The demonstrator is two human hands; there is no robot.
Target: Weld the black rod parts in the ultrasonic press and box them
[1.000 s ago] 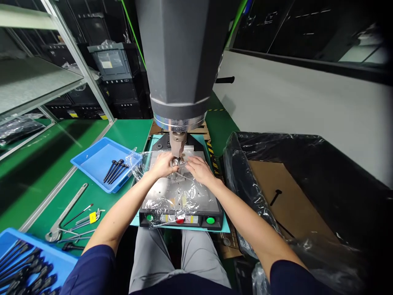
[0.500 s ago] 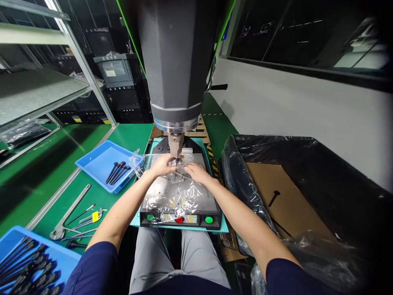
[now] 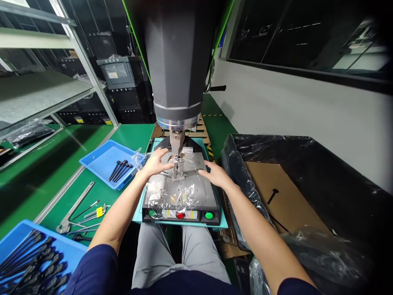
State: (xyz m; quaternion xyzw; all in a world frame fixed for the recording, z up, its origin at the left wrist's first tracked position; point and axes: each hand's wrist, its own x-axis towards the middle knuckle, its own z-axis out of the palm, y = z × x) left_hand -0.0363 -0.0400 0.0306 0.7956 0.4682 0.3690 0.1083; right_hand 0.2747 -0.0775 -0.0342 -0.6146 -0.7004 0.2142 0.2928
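Observation:
My left hand [image 3: 156,164] is open, thumb apart from the fingers, just left of a small clear holder [image 3: 177,170] on the machine's metal plate [image 3: 201,196]. My right hand [image 3: 217,176] hovers open over the plate's right side, with nothing in its fingers. Between the hands, the narrow metal head [image 3: 176,144] of the press machine [image 3: 176,61] points down at the holder. Something small and dark is in the holder; its kind cannot be made out. Crinkled clear plastic film [image 3: 172,196] covers much of the plate.
Left on the green bench stand a blue tray [image 3: 93,157] with several black bolt-like parts and a fuller blue tray [image 3: 27,227]. Between them lie a wrench [image 3: 76,207] and hex keys [image 3: 96,212]. At right, a plastic-lined bin [image 3: 291,143] holds cardboard [image 3: 282,184] and a black part [image 3: 272,196].
Both hands have come away from the holder and opened. My left hand has shifted left, my right hand further to the right. The camera view has moved slightly.

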